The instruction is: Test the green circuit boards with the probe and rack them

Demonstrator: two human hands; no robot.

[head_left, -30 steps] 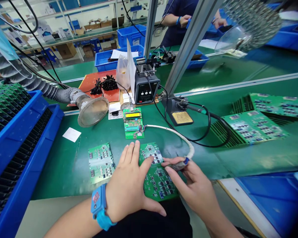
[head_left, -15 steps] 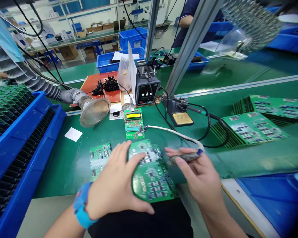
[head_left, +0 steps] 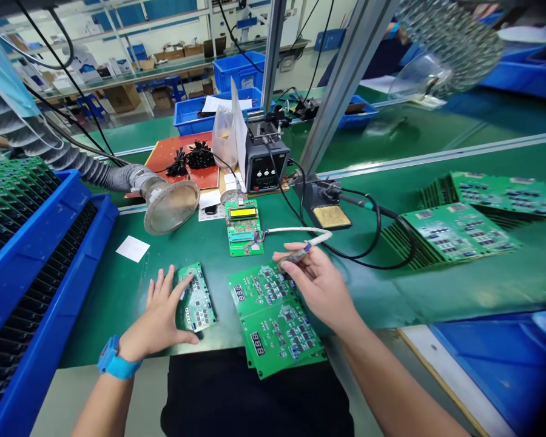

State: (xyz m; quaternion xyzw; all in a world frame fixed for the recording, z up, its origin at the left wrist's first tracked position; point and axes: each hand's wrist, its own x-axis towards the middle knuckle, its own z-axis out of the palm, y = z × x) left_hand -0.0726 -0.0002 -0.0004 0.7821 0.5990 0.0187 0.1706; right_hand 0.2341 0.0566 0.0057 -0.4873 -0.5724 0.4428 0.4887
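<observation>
My left hand point(head_left: 161, 312) spreads its fingers over a green circuit board point(head_left: 198, 297), covering its left side; whether it bears on the board I cannot tell. In my right hand point(head_left: 323, 285) is a grey taped probe point(head_left: 295, 256) with a white cable point(head_left: 323, 232). Its tip is near the upper right edge of a small stack of green circuit boards point(head_left: 273, 321) with digit displays, though fingers hide the contact. Behind the stack, the cable joins a small green device board point(head_left: 246, 233) with a lit yellow screen.
Blue bins point(head_left: 79, 261) full of boards stand at left. A fume hose mouth point(head_left: 173, 206), soldering station point(head_left: 267, 167) and iron stand point(head_left: 330, 212) line the back. More boards point(head_left: 459, 233) are stacked at right, near looping black cables. A paper slip point(head_left: 133, 248) lies at left.
My left hand has moved left from the stacked boards to the single board. My right hand has carried the probe left to the stack's upper right edge.
</observation>
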